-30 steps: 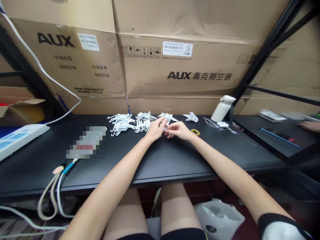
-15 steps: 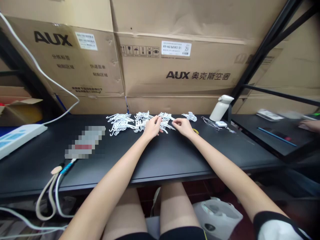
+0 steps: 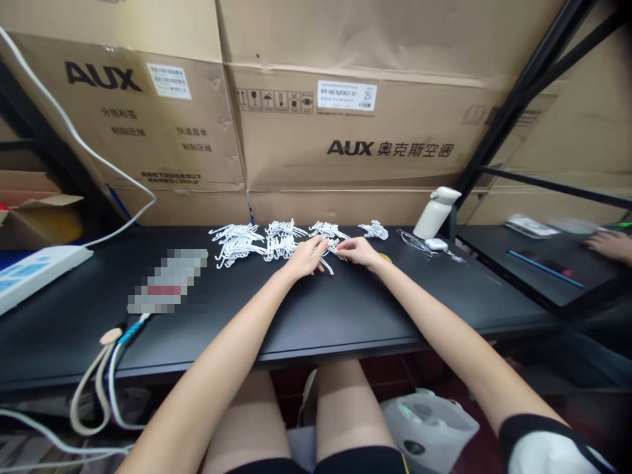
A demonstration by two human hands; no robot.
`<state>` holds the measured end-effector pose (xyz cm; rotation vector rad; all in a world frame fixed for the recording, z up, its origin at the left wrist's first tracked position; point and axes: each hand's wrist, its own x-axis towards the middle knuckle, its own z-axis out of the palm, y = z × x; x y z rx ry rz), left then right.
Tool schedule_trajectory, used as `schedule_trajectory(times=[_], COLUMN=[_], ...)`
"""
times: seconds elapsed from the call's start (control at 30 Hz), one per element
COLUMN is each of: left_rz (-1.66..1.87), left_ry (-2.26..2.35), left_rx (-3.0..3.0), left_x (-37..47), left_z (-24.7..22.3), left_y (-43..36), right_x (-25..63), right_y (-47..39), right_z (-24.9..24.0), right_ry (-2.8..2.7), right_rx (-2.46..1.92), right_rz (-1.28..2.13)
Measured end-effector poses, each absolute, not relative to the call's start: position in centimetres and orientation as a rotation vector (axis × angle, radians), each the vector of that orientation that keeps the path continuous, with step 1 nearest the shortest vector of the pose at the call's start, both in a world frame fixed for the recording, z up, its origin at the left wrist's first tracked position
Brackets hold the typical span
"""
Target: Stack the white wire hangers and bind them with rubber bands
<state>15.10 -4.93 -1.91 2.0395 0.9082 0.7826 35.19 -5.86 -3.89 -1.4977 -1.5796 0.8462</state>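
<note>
Several bunches of small white plastic pieces with hooked ends, like miniature hangers (image 3: 237, 250), lie in two rows on the black table. At the front right bunch, my left hand (image 3: 309, 257) is closed on white hangers, some jutting out below its fingers. My right hand (image 3: 359, 252) pinches the right end of the same bunch, its fingertips close to those of my left. Part of this bunch is hidden behind my fingers. Behind my hands lies another bunch of hangers (image 3: 328, 229). A smaller white bunch (image 3: 376, 230) sits apart to the right.
A white bottle (image 3: 435, 214), glasses (image 3: 416, 242) and a small white case (image 3: 435, 244) stand at the back right. Yellow bands (image 3: 386, 259) lie beside my right hand. A pixelated device (image 3: 168, 283) and a power strip (image 3: 39, 273) are left. Another person's hand (image 3: 612, 245) shows far right.
My left hand has moved slightly right and nearer to me, with the hangers between my fingers shifting too. My right hand has come slightly left, narrowing the gap between my hands.
</note>
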Motion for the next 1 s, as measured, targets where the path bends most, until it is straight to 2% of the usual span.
schedule_trajectory(times=[0.2, 0.6, 0.83, 1.0], left_rz=[0.779, 0.783, 0.778, 0.872], left_ry=[0.898, 0.879, 0.884, 0.851], left_rx=[2.039, 2.053, 2.040, 1.968], left_x=[15.1, 15.4, 15.3, 15.4], left_z=[-1.9, -1.8, -1.9, -1.7], left_y=[-5.1, -5.4, -5.3, -5.5], right_x=[35.3, 35.4, 37.0, 38.3], right_y=[-5.8, -5.4, -5.3, -6.0], right_z=[-3.9, -4.0, -3.7, -2.3], right_ry=[-1.444, -1.342, -1.573, -1.490], right_rx=[-1.451, -1.476, -1.630, -1.578], right_rz=[1.024, 0.794, 0.282, 0.175])
